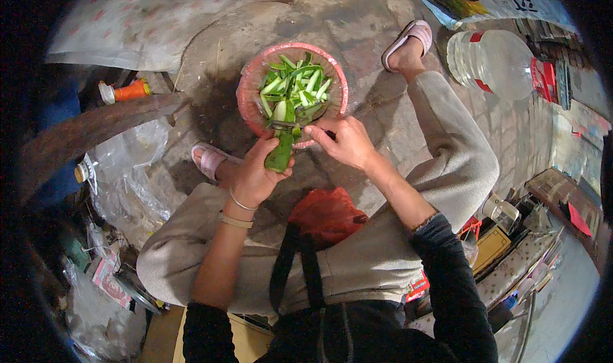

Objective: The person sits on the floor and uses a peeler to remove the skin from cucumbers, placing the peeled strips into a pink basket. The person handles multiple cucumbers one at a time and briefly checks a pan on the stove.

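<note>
My left hand [258, 171] grips the lower end of a green cucumber [278, 156], whose far part shows a pale peeled strip. My right hand [342, 140] is closed on the handle of a peeler [284, 125], its metal head lying across the cucumber. Both are over the near rim of a pink basket [245, 105] lined with clear plastic. Green and white peelings [297, 83] are heaped in the basket. Fingers partly hide the peeler's handle.
A red plastic bag [328, 217] lies between my legs. A large clear water bottle [493, 65] is at the right. Clear plastic bags [129, 186] and an orange bottle [131, 91] are at the left. My slippered feet flank the basket on the brick floor [335, 32].
</note>
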Available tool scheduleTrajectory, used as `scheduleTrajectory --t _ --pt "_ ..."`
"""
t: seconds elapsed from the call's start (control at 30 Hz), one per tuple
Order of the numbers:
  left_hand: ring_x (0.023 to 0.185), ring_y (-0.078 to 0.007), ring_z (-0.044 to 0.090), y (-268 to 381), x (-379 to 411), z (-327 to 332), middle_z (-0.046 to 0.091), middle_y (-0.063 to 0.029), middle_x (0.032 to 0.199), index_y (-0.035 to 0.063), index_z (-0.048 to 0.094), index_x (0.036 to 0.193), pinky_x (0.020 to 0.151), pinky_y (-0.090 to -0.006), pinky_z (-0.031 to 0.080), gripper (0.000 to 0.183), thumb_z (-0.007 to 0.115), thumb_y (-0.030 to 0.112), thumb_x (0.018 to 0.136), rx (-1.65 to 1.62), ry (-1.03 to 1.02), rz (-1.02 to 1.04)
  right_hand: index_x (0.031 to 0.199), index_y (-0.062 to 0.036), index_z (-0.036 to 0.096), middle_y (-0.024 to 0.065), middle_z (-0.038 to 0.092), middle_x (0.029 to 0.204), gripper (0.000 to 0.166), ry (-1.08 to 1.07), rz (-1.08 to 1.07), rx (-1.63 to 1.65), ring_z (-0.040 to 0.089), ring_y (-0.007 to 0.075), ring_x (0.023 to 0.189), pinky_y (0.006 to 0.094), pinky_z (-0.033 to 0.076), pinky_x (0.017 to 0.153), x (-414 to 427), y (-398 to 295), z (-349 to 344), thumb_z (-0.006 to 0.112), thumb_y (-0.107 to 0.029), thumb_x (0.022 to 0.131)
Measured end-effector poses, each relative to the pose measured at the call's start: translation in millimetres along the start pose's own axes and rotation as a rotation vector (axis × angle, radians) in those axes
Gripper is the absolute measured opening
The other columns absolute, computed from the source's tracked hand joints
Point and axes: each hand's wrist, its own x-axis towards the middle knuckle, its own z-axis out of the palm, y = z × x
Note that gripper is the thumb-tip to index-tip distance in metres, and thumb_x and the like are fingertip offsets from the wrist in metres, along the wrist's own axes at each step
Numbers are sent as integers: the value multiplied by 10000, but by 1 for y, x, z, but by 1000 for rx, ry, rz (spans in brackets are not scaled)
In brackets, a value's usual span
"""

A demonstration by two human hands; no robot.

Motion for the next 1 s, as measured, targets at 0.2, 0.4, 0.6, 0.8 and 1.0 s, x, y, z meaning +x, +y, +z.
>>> scheduleTrajectory --t 0.2,0.4,0.6,0.8,1.0 --pt "750 -189 569 -3 -4 5 580 -42 902 146 473 1154 617 -306 467 297 525 227 873 1 -63 -54 753 -95 663 162 598 603 360 164 89 -109 606 354 600 456 481 560 12 20 -1 522 -409 860" --pt "755 -191 570 -5 -5 -6 598 -58 876 80 543 1068 664 -322 465 288 522 292 874 -121 -77 -111 770 -75 667 169 606 644 357 145 242 -30 609 354 635 445 482 577 11 22 -3 523 -387 866" --pt "757 -171 544 -2 -3 -5 599 -49 871 59 568 1034 664 -308 433 338 504 351 875 -194 -82 -117 782 -57 668 192 587 620 307 53 45 113 591 368 576 446 472 543 -11 -4 1 544 -324 868" --pt "772 -154 504 -1 2 -6 572 -47 905 63 552 1043 673 -291 403 345 513 357 865 -190 -152 -116 747 -39 648 177 565 601 333 116 -3 49 569 334 551 411 448 528 -6 0 8 544 -330 873" --pt "775 -159 462 -6 -7 2 518 -61 902 67 522 1043 682 -284 394 345 539 350 847 -198 -261 -214 727 -51 638 202 602 664 377 125 155 -46 603 379 652 466 482 603 8 21 6 512 -376 871"
